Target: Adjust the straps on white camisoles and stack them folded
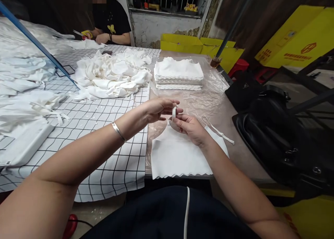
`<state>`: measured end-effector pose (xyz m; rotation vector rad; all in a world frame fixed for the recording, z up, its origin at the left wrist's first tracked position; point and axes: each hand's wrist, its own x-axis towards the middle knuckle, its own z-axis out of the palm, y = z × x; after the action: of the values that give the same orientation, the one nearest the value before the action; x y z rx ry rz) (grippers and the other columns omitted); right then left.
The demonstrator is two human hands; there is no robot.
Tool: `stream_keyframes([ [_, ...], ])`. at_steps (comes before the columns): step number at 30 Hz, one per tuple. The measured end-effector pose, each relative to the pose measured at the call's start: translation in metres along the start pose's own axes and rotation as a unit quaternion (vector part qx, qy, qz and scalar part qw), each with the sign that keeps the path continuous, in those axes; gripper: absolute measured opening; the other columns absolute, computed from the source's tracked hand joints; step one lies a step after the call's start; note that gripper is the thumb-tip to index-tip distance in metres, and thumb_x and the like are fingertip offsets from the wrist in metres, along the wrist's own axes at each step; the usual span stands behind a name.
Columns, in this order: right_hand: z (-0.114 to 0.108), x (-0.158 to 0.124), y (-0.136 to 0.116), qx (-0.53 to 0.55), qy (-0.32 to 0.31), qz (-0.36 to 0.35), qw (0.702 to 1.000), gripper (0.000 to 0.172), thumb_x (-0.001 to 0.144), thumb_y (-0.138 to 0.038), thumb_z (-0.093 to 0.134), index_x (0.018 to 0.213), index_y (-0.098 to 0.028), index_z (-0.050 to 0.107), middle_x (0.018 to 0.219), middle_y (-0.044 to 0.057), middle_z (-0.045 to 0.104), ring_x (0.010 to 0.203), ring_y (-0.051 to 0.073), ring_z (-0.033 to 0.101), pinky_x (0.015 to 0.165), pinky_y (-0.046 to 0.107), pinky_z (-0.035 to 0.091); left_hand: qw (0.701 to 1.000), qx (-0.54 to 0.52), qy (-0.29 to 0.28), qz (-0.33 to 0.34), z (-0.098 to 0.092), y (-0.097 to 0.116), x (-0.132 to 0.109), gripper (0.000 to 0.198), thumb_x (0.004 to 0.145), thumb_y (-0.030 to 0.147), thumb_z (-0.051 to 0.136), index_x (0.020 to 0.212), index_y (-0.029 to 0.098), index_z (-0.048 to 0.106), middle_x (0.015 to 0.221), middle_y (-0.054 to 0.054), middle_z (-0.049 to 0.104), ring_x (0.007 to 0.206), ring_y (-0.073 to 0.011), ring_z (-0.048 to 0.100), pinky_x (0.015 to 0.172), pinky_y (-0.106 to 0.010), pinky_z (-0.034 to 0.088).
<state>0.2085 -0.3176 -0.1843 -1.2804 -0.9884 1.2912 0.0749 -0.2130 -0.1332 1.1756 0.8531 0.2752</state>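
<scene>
White top (180, 157) flat at near table (241, 162) edge, one strap (174, 113) raised. Right hand (191, 128) clamped on strap; left hand (158, 110) beside it, thumb and fingers apart. Far: garment stack (179, 70). Far left: loose white heap (112, 73). Right: black bag (273, 127).

- tabletop (240, 159): brownish, with a checked cloth (125, 122) over the left part and clear plastic sheet (216, 84) on the right.
- on the cloth: heaped white fabric (112, 73); a white, box-like object (28, 145).
- on the plastic: stacked white pieces (180, 69); nearer, a white garment (180, 159).
</scene>
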Motion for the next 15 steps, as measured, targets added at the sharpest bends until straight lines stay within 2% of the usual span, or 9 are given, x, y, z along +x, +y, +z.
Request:
stream_keyframes([
  [4, -0.009, -0.002, -0.012, -0.015, 0.0, 0.017, 1.0, 0.045, 0.062, -0.057, 0.081, 0.078, -0.018, 0.066, 0.055, -0.007, 0.038, 0.052, 0.007, 0.031, 0.051, 0.025, 0.025, 0.998, 0.04, 0.001, 0.054, 0.004, 0.001, 0.003, 0.026, 0.089, 0.03, 0.06, 0.114, 0.021, 0.064, 0.104, -0.009, 0.074, 0.096, -0.021, 0.068, 0.086, -0.04, 0.047],
  [6, -0.019, -0.004, -0.022, -0.013, 0.004, 0.01, 1.0, 0.046, 0.061, -0.058, 0.081, 0.078, -0.018, 0.067, 0.054, -0.006, 0.037, 0.051, 0.008, 0.031, 0.05, 0.025, 0.025, 0.988, 0.095, 0.037, 0.119, -0.002, -0.004, 0.006, 0.031, 0.089, 0.034, 0.062, 0.115, 0.017, 0.062, 0.098, -0.01, 0.073, 0.088, -0.0196, 0.068, 0.083, -0.037, 0.048],
  [9, -0.037, -0.009, -0.036, 0.012, 0.014, -0.006, 1.0, 0.043, 0.061, -0.056, 0.083, 0.079, -0.02, 0.068, 0.055, -0.006, 0.037, 0.052, 0.008, 0.031, 0.05, 0.025, 0.026, 0.946, 0.258, 0.079, 0.18, -0.012, -0.024, 0.013, 0.045, 0.079, 0.035, 0.071, 0.118, 0.014, 0.061, 0.102, -0.011, 0.069, 0.087, -0.0192, 0.064, 0.08, -0.033, 0.048],
  [12, -0.048, -0.012, -0.043, 0.021, 0.009, 0.002, 1.0, 0.04, 0.064, -0.054, 0.082, 0.078, -0.02, 0.068, 0.056, -0.005, 0.036, 0.052, 0.009, 0.031, 0.049, 0.026, 0.027, 0.896, 0.411, 0.047, 0.164, -0.011, -0.051, 0.021, 0.061, 0.068, 0.041, 0.078, 0.123, 0.017, 0.063, 0.115, -0.012, 0.063, 0.1, -0.0245, 0.06, 0.085, -0.034, 0.046],
  [14, -0.051, -0.017, -0.044, 0.016, 0.004, 0.003, 1.0, 0.039, 0.064, -0.055, 0.081, 0.076, -0.021, 0.068, 0.057, -0.004, 0.037, 0.053, 0.009, 0.033, 0.05, 0.026, 0.029, 0.862, 0.474, 0.049, 0.174, -0.004, -0.065, 0.027, 0.059, 0.069, 0.046, 0.076, 0.121, 0.021, 0.067, 0.116, -0.011, 0.061, 0.107, -0.0289, 0.057, 0.091, -0.039, 0.041],
  [15, -0.052, -0.021, -0.043, 0.009, 0.001, 0.002, 1.0, 0.039, 0.064, -0.056, 0.081, 0.075, -0.021, 0.068, 0.057, -0.003, 0.038, 0.053, 0.01, 0.034, 0.051, 0.027, 0.03, 0.845, 0.496, 0.057, 0.189, 0.001, -0.071, 0.029, 0.05, 0.072, 0.047, 0.073, 0.116, 0.023, 0.07, 0.112, -0.01, 0.062, 0.109, -0.0303, 0.055, 0.094, -0.042, 0.037],
])
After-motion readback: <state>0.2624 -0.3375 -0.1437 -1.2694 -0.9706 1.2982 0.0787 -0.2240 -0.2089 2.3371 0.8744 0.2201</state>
